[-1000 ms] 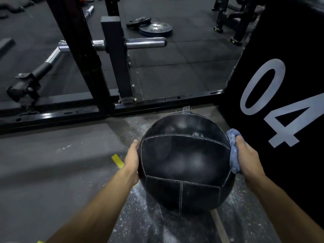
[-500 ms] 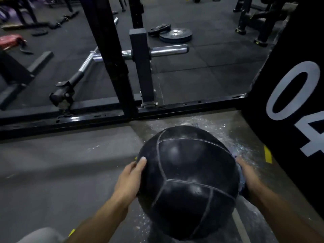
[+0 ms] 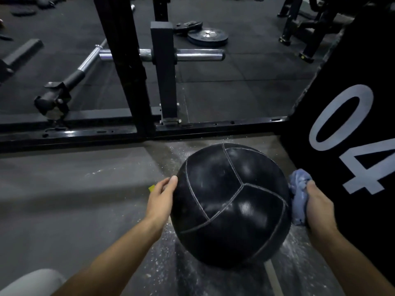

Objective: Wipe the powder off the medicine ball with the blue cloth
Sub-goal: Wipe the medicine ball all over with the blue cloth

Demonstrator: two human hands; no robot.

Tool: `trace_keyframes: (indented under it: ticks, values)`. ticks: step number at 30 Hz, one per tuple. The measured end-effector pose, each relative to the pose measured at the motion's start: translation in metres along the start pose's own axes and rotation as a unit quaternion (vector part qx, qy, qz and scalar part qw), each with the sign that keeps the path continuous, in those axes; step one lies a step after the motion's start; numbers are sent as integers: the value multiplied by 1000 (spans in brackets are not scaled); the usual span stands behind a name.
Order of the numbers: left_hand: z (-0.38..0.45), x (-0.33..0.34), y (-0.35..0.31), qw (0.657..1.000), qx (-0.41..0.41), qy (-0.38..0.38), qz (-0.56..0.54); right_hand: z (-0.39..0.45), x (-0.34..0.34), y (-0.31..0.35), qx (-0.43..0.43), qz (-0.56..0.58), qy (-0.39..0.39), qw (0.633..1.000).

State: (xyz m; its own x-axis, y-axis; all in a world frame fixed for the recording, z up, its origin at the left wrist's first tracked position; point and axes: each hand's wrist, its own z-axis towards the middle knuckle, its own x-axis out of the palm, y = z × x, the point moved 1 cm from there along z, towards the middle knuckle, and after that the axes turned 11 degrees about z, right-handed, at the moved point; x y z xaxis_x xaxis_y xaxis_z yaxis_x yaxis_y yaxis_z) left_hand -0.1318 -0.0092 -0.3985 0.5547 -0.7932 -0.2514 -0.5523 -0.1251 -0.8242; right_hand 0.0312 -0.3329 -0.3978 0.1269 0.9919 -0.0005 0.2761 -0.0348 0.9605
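Observation:
A large black medicine ball (image 3: 230, 204) with pale stitched seams sits between my hands, low in the middle of the view, with faint white smears on its top panels. My left hand (image 3: 161, 199) lies flat against the ball's left side, fingers straight. My right hand (image 3: 318, 204) grips the bunched blue cloth (image 3: 299, 195) and presses it to the ball's right side. White powder is scattered on the floor (image 3: 166, 263) around and under the ball.
A black box marked "04" (image 3: 346, 146) stands close on the right, right behind my right hand. A black rack frame (image 3: 136, 82) with a steel bar (image 3: 198, 54) runs across behind the ball. Weight plates (image 3: 207, 36) lie further back. Grey floor spreads out to the left.
The ball has turned between my hands, so a three-seam junction now faces me. My right hand with the cloth has come up from behind the ball to its right side.

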Motion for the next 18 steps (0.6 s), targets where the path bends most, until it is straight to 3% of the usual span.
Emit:
trace_keyframes:
  ticks: [3,7,12,18]
  values:
    - [-1,11,13,986,-143,67,-47,-4,6,-5,-17,-36,18,999]
    - [-15,23,6,981,-162,79,-67,-4,9,-5,-9,-8,11,1000]
    - [-22,13,-5,998,-18,51,11,9,-2,-30,111,68,-35,991]
    - [-22,10,0,975,116,10,189,28,-10,-62,164,113,-49,979]
